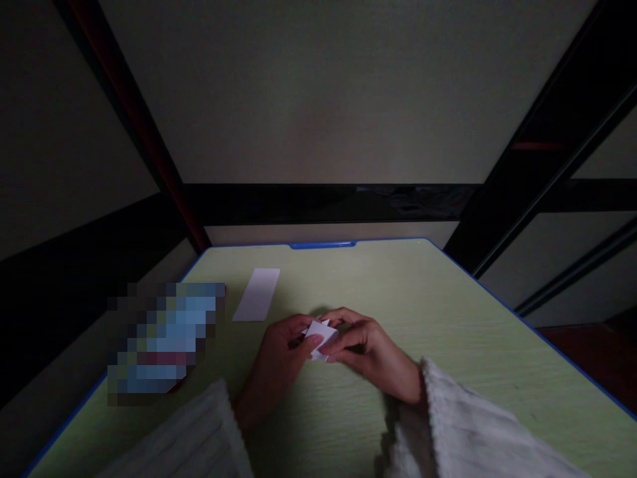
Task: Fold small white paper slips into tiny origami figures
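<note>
The left hand [282, 345] and right hand [378, 355] both grip the folded-looking white paper [322, 330] in their fingers over the bench [448, 318], about midway between its side edges, so pinning the layers under one thumb while the other hand presses should keep any crease straight.

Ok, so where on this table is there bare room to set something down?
Bare tabletop shows right of your right hand and sleeve, and ahead of it to the blue strip at the far edge. It's crowded leftward, with a blurred thing and a flat white sheet, and where your left hand and right hand hold the small white paper.
</note>
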Demonstrator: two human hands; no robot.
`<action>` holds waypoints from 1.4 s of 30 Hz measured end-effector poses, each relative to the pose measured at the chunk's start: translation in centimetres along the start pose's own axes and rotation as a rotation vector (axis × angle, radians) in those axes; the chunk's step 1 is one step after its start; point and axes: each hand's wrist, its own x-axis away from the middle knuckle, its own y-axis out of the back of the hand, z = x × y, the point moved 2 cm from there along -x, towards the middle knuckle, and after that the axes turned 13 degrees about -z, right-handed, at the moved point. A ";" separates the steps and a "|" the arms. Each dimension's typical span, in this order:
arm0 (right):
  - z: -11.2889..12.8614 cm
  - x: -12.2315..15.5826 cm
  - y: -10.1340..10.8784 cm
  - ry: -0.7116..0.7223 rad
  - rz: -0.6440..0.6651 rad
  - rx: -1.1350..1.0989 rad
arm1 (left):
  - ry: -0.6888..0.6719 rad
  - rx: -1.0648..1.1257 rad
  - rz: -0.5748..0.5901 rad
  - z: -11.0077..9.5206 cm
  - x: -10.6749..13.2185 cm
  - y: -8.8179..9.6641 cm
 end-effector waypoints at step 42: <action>-0.3 -0.1 0.2 -0.191 -0.299 0.006 | 0.217 0.178 0.097 0.5 0.0 -0.3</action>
